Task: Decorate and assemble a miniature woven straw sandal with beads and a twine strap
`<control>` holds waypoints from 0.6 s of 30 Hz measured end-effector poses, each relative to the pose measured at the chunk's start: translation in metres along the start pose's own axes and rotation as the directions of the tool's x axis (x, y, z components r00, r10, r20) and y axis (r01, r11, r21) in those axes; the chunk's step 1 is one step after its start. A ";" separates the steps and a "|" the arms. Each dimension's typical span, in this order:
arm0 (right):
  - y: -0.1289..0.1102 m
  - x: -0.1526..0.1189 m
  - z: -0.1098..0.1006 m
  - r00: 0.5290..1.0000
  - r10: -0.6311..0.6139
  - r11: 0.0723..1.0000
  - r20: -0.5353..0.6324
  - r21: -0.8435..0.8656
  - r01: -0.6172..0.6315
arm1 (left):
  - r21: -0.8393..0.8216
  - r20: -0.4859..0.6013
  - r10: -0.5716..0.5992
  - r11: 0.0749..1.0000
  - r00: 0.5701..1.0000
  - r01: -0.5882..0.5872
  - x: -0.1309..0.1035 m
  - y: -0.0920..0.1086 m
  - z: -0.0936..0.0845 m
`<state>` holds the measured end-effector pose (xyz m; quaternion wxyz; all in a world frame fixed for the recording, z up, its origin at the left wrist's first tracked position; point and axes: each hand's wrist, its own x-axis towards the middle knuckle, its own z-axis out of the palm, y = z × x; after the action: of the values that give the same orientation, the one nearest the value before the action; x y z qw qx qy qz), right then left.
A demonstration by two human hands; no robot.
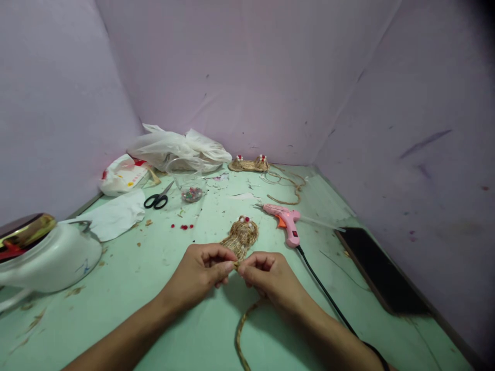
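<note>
A small woven straw piece (243,234) with white and red beads on its far end lies at the middle of the green table. At its near end my left hand (207,268) pinches a bit of the braided cord. Close beside it, nearly touching, my right hand (266,273) is closed with thumb and fingertips on the same cord. A loose length of the cord (240,335) curves toward the near edge from under my right hand. The pinched spot is partly hidden by my fingers.
A pink glue gun (286,221) with a black cable and a dark phone (381,270) lie right. Scissors (158,200), a clear cup of beads (191,193), red beads (184,226) and a white pot (58,257) are left. Behind are plastic bags (181,149) and straw slippers (249,164).
</note>
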<state>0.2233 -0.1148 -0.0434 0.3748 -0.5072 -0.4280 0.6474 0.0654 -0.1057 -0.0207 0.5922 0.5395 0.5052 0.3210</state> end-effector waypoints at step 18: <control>0.008 0.001 -0.004 0.940 0.190 0.946 0.283 0.203 -0.253 | 0.069 0.009 0.291 0.954 0.957 -0.291 -0.003 -0.011 0.006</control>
<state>0.2269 -0.1162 -0.0518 0.2975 -0.4148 -0.3328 0.7929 0.0685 -0.1130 -0.0307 0.5190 0.6280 0.4316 0.3872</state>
